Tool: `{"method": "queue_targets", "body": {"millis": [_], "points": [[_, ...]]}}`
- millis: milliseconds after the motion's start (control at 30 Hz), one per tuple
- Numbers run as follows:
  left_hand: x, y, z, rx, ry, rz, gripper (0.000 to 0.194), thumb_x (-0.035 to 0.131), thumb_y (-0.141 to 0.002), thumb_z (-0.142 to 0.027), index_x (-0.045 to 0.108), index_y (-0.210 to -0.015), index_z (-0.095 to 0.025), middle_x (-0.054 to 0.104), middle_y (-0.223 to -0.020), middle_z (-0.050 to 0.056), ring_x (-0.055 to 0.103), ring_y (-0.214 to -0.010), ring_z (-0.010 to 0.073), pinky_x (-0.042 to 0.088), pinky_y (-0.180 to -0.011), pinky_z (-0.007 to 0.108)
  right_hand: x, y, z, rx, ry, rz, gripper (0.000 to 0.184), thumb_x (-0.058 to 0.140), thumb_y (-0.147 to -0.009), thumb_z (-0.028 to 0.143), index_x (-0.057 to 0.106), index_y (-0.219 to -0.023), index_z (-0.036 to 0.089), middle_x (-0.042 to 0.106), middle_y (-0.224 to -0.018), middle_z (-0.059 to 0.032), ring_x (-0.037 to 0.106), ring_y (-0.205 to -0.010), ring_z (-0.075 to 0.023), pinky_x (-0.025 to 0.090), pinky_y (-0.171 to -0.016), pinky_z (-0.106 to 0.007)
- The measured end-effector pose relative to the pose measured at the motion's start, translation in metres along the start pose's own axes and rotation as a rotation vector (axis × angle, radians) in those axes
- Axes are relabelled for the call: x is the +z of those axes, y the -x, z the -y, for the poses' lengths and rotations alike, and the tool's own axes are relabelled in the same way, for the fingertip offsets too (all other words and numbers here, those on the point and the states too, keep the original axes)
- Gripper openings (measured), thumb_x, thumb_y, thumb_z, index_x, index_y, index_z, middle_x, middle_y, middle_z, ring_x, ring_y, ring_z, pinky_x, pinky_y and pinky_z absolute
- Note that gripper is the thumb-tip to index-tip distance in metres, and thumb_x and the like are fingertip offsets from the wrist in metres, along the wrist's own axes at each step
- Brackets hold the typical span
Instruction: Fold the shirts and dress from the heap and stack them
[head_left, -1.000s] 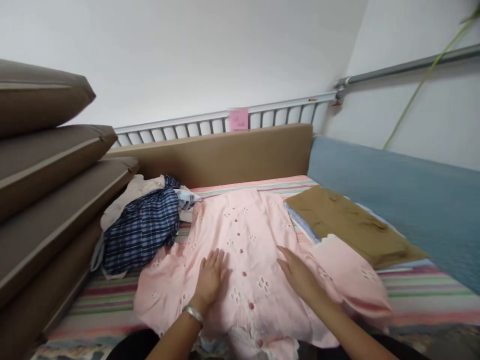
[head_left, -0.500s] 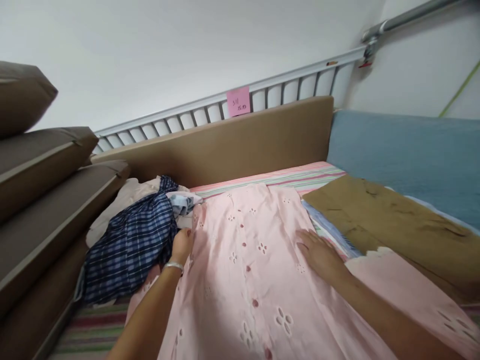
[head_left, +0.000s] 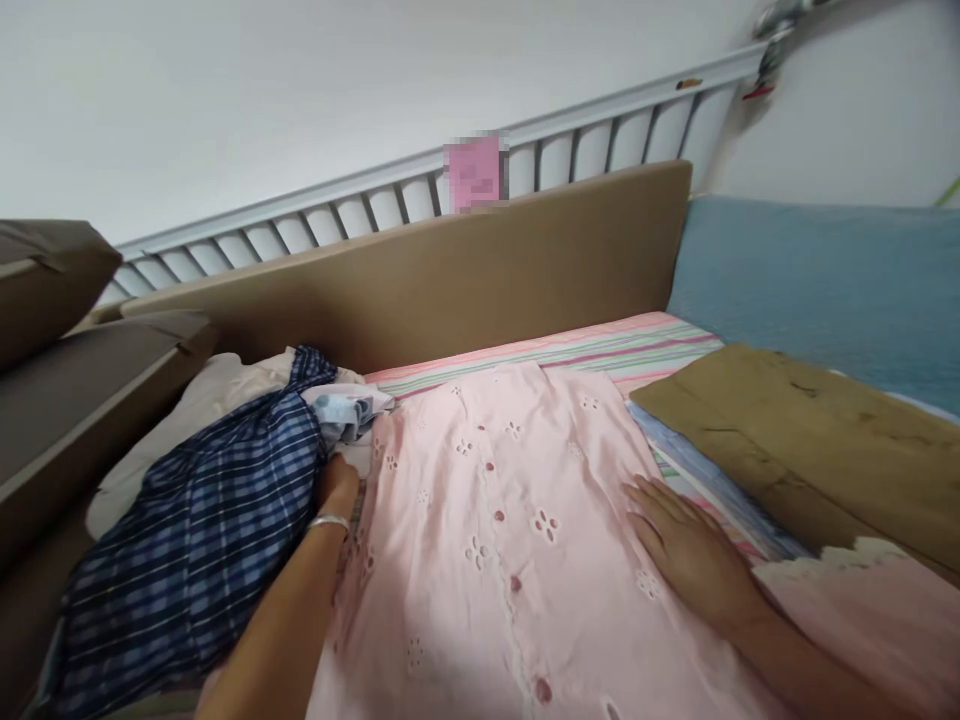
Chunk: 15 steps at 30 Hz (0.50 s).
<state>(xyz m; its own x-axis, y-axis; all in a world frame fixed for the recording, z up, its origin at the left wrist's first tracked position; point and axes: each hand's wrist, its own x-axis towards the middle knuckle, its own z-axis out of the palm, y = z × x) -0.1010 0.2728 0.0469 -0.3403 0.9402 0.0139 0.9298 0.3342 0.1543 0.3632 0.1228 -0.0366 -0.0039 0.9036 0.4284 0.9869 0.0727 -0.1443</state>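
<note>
A pale pink button-front garment (head_left: 450, 560) with cut-out flower patterns lies spread out in front of me, its red buttons running down the middle. My right hand (head_left: 690, 550) rests flat on its right side, fingers stretched out. Between the garment's left edge and a blue plaid garment (head_left: 225, 520) is my left hand (head_left: 337, 488), with a silver bracelet at the wrist. It touches the plaid cloth's edge; its fingertips are turned away and hidden, so I cannot tell whether they grip anything.
Beige cushions (head_left: 90, 390) are stacked at the left. A brown padded board (head_left: 450, 290) and a white railing with a pink note (head_left: 476, 172) stand behind. Olive-brown clothing (head_left: 810, 430) lies right, before a blue panel (head_left: 810, 270). Striped bedding (head_left: 585, 350) shows at the back.
My left hand has moved from the pink garment's left edge toward the plaid garment. My right hand still lies flat on the pink cloth. The view has shifted a little.
</note>
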Motion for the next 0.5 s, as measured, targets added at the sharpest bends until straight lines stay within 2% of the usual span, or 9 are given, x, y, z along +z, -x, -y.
{"method": "queue_targets", "body": {"millis": [67, 133, 200, 300, 400, 500], "points": [[-0.002, 0.000, -0.002, -0.005, 0.039, -0.028, 0.033, 0.044, -0.089, -0.040, 0.057, -0.104, -0.014, 0.064, -0.099, 0.007, 0.061, -0.087, 0.0166, 0.048, -0.078, 0.035, 0.001, 0.000, -0.001, -0.003, 0.008, 0.004, 0.046, 0.031, -0.087, 0.038, 0.058, -0.118, 0.017, 0.055, -0.128, -0.0090, 0.048, -0.121, -0.0240, 0.037, -0.100, -0.043], [0.000, 0.001, -0.010, 0.051, 0.090, -0.045, 0.035, 0.040, -0.090, -0.040, 0.058, -0.103, -0.013, 0.066, -0.099, 0.009, 0.061, -0.090, 0.0170, 0.046, -0.078, 0.030, 0.003, 0.001, -0.002, -0.006, 0.014, 0.007, 0.047, 0.032, -0.087, 0.038, 0.058, -0.118, 0.016, 0.056, -0.128, -0.0093, 0.048, -0.121, -0.0246, 0.038, -0.100, -0.043], [0.005, 0.001, -0.020, 0.081, 0.134, -0.025, 0.036, 0.041, -0.088, -0.042, 0.062, -0.096, -0.014, 0.068, -0.093, 0.011, 0.063, -0.088, 0.0187, 0.044, -0.072, 0.027, 0.004, 0.001, -0.003, -0.007, 0.019, 0.010, 0.047, 0.032, -0.086, 0.038, 0.059, -0.118, 0.016, 0.056, -0.127, -0.0092, 0.049, -0.120, -0.0251, 0.038, -0.099, -0.044], [0.014, -0.004, -0.030, 0.035, 0.156, 0.021, 0.032, 0.047, -0.083, -0.039, 0.065, -0.082, -0.013, 0.070, -0.086, 0.015, 0.065, -0.078, 0.0234, 0.042, -0.062, 0.029, 0.003, 0.000, -0.003, -0.004, 0.030, 0.010, 0.047, 0.032, -0.086, 0.039, 0.059, -0.118, 0.017, 0.057, -0.126, -0.0089, 0.049, -0.119, -0.0252, 0.039, -0.098, -0.044], [0.017, -0.009, -0.030, 0.004, 0.152, 0.032, 0.026, 0.049, -0.081, -0.031, 0.066, -0.078, -0.013, 0.070, -0.088, 0.016, 0.066, -0.076, 0.0243, 0.042, -0.060, 0.031, 0.000, -0.001, -0.001, -0.010, 0.030, 0.019, 0.048, 0.031, -0.086, 0.039, 0.059, -0.117, 0.016, 0.057, -0.127, -0.0094, 0.049, -0.119, -0.0251, 0.039, -0.098, -0.044], [0.013, -0.014, -0.024, 0.010, 0.129, -0.005, 0.027, 0.046, -0.084, -0.031, 0.066, -0.087, -0.012, 0.070, -0.091, 0.014, 0.065, -0.080, 0.0206, 0.045, -0.066, 0.031, -0.003, -0.001, 0.000, -0.003, 0.023, 0.024, 0.048, 0.031, -0.087, 0.039, 0.059, -0.118, 0.017, 0.056, -0.127, -0.0092, 0.049, -0.120, -0.0249, 0.039, -0.098, -0.044]]}}
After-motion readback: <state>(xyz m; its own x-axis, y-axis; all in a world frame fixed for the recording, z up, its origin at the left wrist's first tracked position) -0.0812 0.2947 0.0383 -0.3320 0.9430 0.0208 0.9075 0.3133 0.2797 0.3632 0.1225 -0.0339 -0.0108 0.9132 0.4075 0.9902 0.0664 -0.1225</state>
